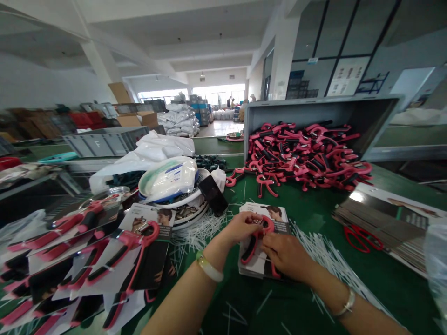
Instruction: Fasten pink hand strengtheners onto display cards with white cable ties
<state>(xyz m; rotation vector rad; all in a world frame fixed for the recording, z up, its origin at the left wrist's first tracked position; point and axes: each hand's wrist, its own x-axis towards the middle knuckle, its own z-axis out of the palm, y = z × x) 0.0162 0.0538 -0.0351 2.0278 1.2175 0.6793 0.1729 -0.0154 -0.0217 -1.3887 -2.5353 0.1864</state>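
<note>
In front of me a pink-and-black hand grip strengthener (250, 249) lies on a stack of printed backing cards (281, 215). The fingers of my left hand (242, 226) are closed on its upper part, near the spring. My right hand (287, 253) is pinched at its right side, over the lower handle; whatever sits between these fingertips is hidden. Loose white cable ties (326, 258) lie to the right of the stack, and more white ties (200, 230) lie to the left.
A grey crate (379, 121) lies tipped, spilling pink-and-black grips (303, 156). Carded grips (122, 253) are piled at left. A phone (212, 195) leans against stacked basins (188, 204). Red scissors (361, 238) rest beside a card stack (384, 225) at right.
</note>
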